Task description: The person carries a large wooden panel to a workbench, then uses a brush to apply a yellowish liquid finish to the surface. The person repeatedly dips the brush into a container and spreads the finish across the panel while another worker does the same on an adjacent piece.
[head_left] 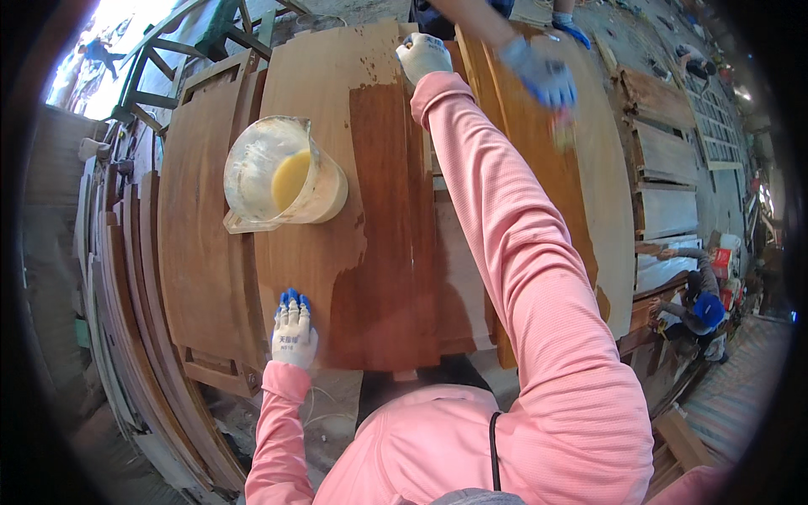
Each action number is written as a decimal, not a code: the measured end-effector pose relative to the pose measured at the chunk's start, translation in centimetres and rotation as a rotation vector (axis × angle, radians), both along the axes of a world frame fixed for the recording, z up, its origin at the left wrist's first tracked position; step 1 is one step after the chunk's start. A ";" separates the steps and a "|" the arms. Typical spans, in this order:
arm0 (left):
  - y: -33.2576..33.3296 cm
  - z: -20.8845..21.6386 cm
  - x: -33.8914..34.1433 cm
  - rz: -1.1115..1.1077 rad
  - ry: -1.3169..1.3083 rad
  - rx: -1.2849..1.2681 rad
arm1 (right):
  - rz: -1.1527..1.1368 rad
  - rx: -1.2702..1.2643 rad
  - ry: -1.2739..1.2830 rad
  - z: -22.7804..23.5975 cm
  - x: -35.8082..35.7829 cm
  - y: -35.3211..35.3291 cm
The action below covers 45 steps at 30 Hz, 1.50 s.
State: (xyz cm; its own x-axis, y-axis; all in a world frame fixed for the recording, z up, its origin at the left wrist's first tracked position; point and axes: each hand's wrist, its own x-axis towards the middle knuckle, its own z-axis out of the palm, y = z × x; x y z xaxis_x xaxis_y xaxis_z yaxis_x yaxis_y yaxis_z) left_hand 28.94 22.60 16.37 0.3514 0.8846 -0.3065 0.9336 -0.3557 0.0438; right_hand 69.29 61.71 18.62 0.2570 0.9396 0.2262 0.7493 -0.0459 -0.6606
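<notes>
My left hand (295,333), in a white glove with blue fingertips, lies at the near edge of a brown wooden panel (316,269). Its fingers are stretched out flat. My right arm, in a pink sleeve, reaches to the far edge of the same panel, where my right hand (425,57) is closed. Whatever it holds is hidden under the glove. Part of the panel's face is dark and looks wet; the left part is paler. A cloudy plastic jug (330,189) with a yellowish liquid (290,178) stands on the wood, beyond my left hand.
Across the table, a co-worker's gloved hand (543,77) moves, blurred, over another partly darkened panel (602,210). Long boards (126,311) stand stacked at the left. More panels (665,156) lie on the right, where another person (703,299) in a blue cap bends over one.
</notes>
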 end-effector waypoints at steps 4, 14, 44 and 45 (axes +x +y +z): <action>0.0 0.0 -0.3 -0.014 -0.023 0.011 | 0.089 0.035 0.086 -0.9 -0.9 -6.7; 0.4 0.4 -0.6 -0.062 -0.043 -0.002 | 0.051 -0.482 0.902 4.4 0.4 -31.3; 0.2 1.5 2.1 0.064 0.154 -0.131 | -0.334 0.504 1.425 -8.2 7.1 10.1; 0.3 1.5 2.2 0.067 0.137 -0.117 | -0.220 0.441 1.649 -7.9 6.9 10.5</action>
State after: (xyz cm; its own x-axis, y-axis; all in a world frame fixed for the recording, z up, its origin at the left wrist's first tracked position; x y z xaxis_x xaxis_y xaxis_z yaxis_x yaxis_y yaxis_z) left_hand 31.14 22.86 17.85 0.2408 0.8603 -0.4493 0.9551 -0.2924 -0.0480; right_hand 76.16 72.21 10.67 0.5702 0.8022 -0.1772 -0.6757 0.3352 -0.6566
